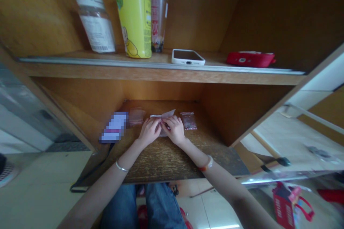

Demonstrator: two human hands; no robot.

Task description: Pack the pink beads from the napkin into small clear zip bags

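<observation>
My left hand point(149, 129) and my right hand point(174, 128) meet over the wooden desk board point(166, 161). Both have their fingers closed at a thin, clear plastic bag point(163, 133), partly hidden under them. A pale flap point(168, 113) sticks up behind the fingertips. What lies inside the bag is mostly covered by my fingers. To the right of my right hand is a small zip bag point(189, 120) with dark, reddish contents. Several clear, flat bags point(136, 116) rest left of my left hand.
A phone with a blurred screen point(114, 127) and a black strap point(94, 168) lies at left. The shelf above carries a white-labelled jar point(97, 32), yellow bottle point(135, 18), clear cup point(159, 18), white phone point(188, 57) and red case point(250, 59). Wooden side walls flank the desk.
</observation>
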